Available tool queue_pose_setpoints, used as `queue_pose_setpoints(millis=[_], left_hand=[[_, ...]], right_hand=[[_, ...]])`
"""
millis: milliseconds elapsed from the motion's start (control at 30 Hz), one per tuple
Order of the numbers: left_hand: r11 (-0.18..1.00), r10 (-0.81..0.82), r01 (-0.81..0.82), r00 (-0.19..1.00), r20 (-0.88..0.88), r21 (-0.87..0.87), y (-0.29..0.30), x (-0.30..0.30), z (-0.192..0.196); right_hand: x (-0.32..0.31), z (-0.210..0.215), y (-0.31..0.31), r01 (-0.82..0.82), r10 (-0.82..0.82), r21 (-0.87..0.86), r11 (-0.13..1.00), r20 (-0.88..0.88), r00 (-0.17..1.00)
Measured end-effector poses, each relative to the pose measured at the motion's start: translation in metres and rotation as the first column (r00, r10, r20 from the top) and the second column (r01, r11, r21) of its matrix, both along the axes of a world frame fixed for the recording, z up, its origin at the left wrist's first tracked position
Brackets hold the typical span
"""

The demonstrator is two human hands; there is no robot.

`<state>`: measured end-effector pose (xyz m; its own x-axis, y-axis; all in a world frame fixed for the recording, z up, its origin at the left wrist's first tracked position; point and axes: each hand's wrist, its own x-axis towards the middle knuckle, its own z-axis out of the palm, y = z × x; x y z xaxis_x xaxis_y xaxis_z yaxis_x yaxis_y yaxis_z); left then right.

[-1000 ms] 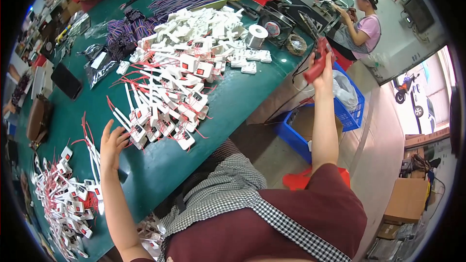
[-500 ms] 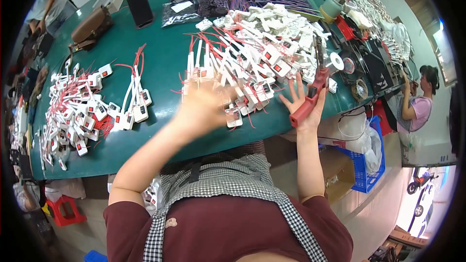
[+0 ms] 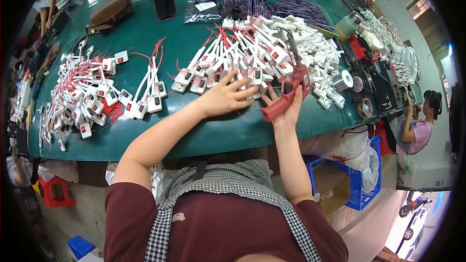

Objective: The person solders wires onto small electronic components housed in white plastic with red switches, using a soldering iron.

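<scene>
My left hand [image 3: 227,96] lies with its fingers spread over the near side of a heap of white switch pieces with red wires [image 3: 238,51]. Some of the pieces are hidden under it. My right hand [image 3: 287,109] grips a red pistol-shaped soldering gun [image 3: 286,94], its dark tip pointing away over a pile of white plastic parts [image 3: 310,43]. The fingertips of both hands come close together at the near edge of the heap. To the left, a few wired white switch pieces [image 3: 148,99] lie apart, beside a larger pile of them [image 3: 82,97].
On the green table [image 3: 194,138] are a brown bag [image 3: 111,13], a phone [image 3: 164,1] and bundles of purple wires [image 3: 301,9]. A wire spool [image 3: 342,80] stands right of the parts. Co-workers sit at the right; a blue crate [image 3: 361,189] is below.
My left hand, blurred before, has moved right and settled on the heap. My right hand has shifted left with the soldering gun, toward the left one. The whole view has shifted slightly.
</scene>
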<state>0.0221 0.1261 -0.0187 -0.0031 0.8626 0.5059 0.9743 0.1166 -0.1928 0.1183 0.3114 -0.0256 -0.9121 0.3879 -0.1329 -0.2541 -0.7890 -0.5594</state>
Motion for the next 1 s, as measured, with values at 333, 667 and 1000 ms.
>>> queue_pose_setpoints(millis=[333,667,1000], left_hand=[[0.982,0.029,-0.050,0.993,-0.117,-0.180,-0.007,-0.047,0.014],[0.570,0.558,-0.802,0.539,0.631,0.181,-0.152,-0.004,0.056],[0.448,0.707,-0.778,0.007,0.707,-0.441,-0.232,-0.051,0.034]], right_hand=[[-0.013,0.012,-0.013,-0.008,0.010,0.043,0.999,-0.048,0.999],[0.106,0.018,0.030,0.032,-0.031,0.018,0.999,-0.094,0.995],[0.131,0.031,0.005,-0.048,0.059,0.058,0.997,-0.201,0.978]])
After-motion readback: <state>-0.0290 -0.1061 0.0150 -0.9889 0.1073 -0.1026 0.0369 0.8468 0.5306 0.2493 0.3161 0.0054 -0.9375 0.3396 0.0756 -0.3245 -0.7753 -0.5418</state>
